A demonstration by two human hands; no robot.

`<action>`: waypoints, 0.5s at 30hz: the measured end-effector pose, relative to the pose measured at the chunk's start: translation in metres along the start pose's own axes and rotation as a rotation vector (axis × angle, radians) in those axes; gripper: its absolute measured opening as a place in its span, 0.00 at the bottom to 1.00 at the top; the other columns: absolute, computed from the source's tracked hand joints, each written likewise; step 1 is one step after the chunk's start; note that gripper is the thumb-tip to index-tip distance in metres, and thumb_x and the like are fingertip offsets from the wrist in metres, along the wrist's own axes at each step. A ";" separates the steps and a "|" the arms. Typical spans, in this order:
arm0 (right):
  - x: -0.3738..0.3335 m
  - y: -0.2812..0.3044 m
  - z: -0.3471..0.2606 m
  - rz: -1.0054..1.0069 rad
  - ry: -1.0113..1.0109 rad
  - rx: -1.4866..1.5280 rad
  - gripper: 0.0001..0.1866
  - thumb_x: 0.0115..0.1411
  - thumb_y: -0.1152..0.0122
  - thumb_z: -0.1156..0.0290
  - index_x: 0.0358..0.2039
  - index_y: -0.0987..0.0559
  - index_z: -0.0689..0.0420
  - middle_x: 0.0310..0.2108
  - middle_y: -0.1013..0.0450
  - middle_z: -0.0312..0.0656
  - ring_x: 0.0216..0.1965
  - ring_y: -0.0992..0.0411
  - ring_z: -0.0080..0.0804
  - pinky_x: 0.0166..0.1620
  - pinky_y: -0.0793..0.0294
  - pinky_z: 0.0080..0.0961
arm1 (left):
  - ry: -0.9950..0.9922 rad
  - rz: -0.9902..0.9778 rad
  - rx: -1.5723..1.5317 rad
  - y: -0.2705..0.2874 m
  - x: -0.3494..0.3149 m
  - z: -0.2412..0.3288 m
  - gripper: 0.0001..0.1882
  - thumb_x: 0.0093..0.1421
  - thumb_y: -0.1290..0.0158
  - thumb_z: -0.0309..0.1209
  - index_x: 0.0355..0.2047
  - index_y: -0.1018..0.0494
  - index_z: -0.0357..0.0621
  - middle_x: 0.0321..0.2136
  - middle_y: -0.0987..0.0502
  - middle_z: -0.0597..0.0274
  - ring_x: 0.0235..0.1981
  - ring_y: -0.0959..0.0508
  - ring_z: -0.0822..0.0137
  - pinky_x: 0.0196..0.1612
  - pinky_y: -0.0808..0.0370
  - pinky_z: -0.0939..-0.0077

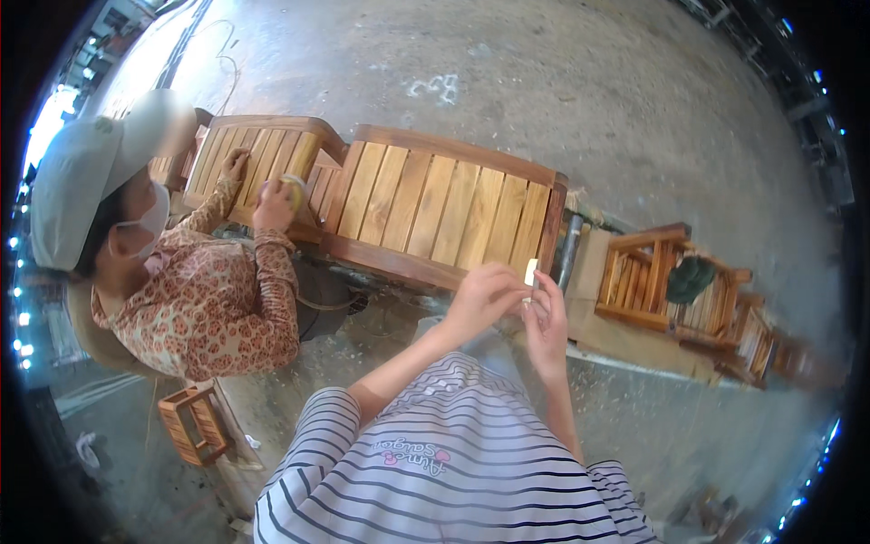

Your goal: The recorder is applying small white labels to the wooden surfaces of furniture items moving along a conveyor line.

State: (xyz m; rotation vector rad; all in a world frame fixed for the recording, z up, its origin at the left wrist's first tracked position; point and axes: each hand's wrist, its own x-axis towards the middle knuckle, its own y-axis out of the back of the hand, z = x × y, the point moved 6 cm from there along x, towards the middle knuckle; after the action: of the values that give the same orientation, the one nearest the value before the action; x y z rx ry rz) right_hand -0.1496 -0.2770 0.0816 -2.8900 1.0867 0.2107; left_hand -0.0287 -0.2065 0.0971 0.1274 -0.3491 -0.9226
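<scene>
In front of my chest, at the near right corner of a slatted wooden panel (433,204), my two hands come together. A small, bright, pale strip (531,269) stands up between my fingertips; what it is made of I cannot make out. My right hand (547,325) pinches it with bent fingers. From the other side, my left hand (487,297) has its thumb and fingertips pressed together at the strip's lower part. The panel has lighter slats inside a darker brown frame.
To the left, a co-worker in a cap and patterned top (204,313) holds a round yellowish thing (294,192) on another slatted piece (254,163). Small wooden frames (643,276) with a dark green bundle (691,279) lie right. A wooden stool-like frame (194,424) stands lower left.
</scene>
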 end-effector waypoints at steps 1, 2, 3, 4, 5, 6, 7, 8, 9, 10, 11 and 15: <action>-0.001 0.000 0.005 0.021 -0.013 0.000 0.23 0.65 0.53 0.82 0.60 0.39 0.61 0.44 0.29 0.43 0.40 0.28 0.24 0.45 0.28 0.19 | 0.006 -0.021 -0.011 -0.006 -0.004 -0.002 0.06 0.50 0.39 0.22 0.30 0.21 0.40 0.28 0.22 0.58 0.33 0.22 0.61 0.37 0.27 0.71; -0.001 0.005 0.011 0.097 -0.024 -0.017 0.18 0.65 0.52 0.81 0.55 0.36 0.62 0.41 0.27 0.43 0.38 0.27 0.23 0.43 0.27 0.18 | -0.018 0.004 -0.008 -0.011 -0.009 -0.003 0.06 0.50 0.39 0.22 0.30 0.21 0.39 0.28 0.22 0.58 0.33 0.22 0.60 0.37 0.27 0.71; -0.001 0.011 0.017 0.171 -0.034 -0.036 0.12 0.65 0.50 0.81 0.49 0.33 0.63 0.38 0.26 0.43 0.36 0.27 0.22 0.40 0.27 0.18 | -0.043 0.030 -0.007 -0.014 -0.011 -0.004 0.06 0.50 0.39 0.22 0.30 0.21 0.39 0.29 0.23 0.58 0.33 0.22 0.60 0.38 0.27 0.71; -0.001 0.018 0.021 0.246 -0.043 -0.055 0.07 0.65 0.49 0.81 0.43 0.29 0.64 0.35 0.24 0.42 0.34 0.26 0.21 0.38 0.26 0.17 | -0.029 0.071 -0.016 -0.015 -0.011 -0.010 0.05 0.51 0.39 0.21 0.30 0.22 0.38 0.29 0.23 0.58 0.32 0.22 0.62 0.35 0.26 0.72; -0.002 0.019 0.026 0.262 -0.054 -0.057 0.07 0.65 0.49 0.81 0.43 0.29 0.64 0.35 0.24 0.42 0.34 0.26 0.21 0.38 0.26 0.17 | -0.023 0.055 -0.026 -0.018 -0.009 -0.013 0.05 0.51 0.39 0.21 0.30 0.22 0.38 0.29 0.23 0.58 0.32 0.22 0.62 0.35 0.26 0.72; -0.002 0.018 0.029 0.250 -0.047 -0.101 0.05 0.65 0.48 0.81 0.41 0.29 0.65 0.33 0.25 0.42 0.33 0.26 0.20 0.37 0.26 0.17 | 0.043 0.071 -0.053 -0.020 -0.006 -0.020 0.04 0.52 0.40 0.21 0.30 0.22 0.37 0.29 0.23 0.58 0.32 0.22 0.65 0.34 0.26 0.74; -0.002 0.019 0.031 0.238 -0.040 -0.144 0.03 0.65 0.48 0.80 0.38 0.28 0.65 0.31 0.25 0.41 0.32 0.26 0.20 0.36 0.27 0.17 | 0.109 0.086 -0.079 -0.023 -0.003 -0.028 0.03 0.54 0.41 0.20 0.30 0.23 0.36 0.29 0.23 0.58 0.31 0.22 0.67 0.33 0.26 0.76; 0.000 0.017 0.027 0.301 -0.017 -0.119 0.02 0.65 0.47 0.80 0.35 0.29 0.65 0.28 0.25 0.41 0.30 0.26 0.19 0.34 0.27 0.17 | 0.102 0.080 -0.128 -0.027 0.002 -0.033 0.02 0.56 0.43 0.20 0.31 0.24 0.34 0.30 0.25 0.58 0.30 0.23 0.71 0.31 0.26 0.79; 0.002 0.015 0.026 0.314 -0.026 -0.121 0.02 0.65 0.47 0.80 0.35 0.29 0.65 0.28 0.25 0.41 0.30 0.26 0.19 0.34 0.27 0.17 | 0.107 0.066 -0.135 -0.033 0.004 -0.035 0.02 0.56 0.43 0.20 0.31 0.24 0.34 0.30 0.25 0.58 0.30 0.23 0.71 0.31 0.26 0.79; 0.002 0.016 0.025 0.360 -0.021 -0.138 0.02 0.65 0.47 0.78 0.35 0.29 0.64 0.28 0.27 0.37 0.31 0.29 0.17 0.33 0.30 0.16 | 0.219 0.086 -0.272 -0.041 0.005 -0.044 0.02 0.57 0.44 0.20 0.31 0.24 0.33 0.31 0.26 0.58 0.29 0.23 0.71 0.31 0.26 0.79; 0.003 0.018 0.025 0.407 -0.016 -0.156 0.02 0.66 0.47 0.77 0.36 0.29 0.62 0.28 0.29 0.34 0.31 0.31 0.15 0.32 0.33 0.14 | 0.332 0.105 -0.406 -0.048 0.006 -0.052 0.02 0.58 0.45 0.19 0.31 0.25 0.32 0.32 0.27 0.58 0.29 0.24 0.72 0.31 0.27 0.79; 0.004 0.032 0.036 0.508 -0.045 -0.187 0.02 0.66 0.49 0.77 0.36 0.29 0.63 0.29 0.26 0.38 0.31 0.28 0.19 0.34 0.30 0.16 | 0.131 0.115 -0.152 -0.064 0.024 -0.051 0.03 0.61 0.45 0.23 0.33 0.26 0.34 0.31 0.27 0.63 0.30 0.27 0.74 0.31 0.31 0.83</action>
State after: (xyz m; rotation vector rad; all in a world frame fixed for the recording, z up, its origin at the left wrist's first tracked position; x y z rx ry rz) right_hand -0.1718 -0.3006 0.0458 -2.6772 1.8639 0.4109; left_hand -0.0461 -0.2663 0.0391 0.0278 -0.1627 -0.8195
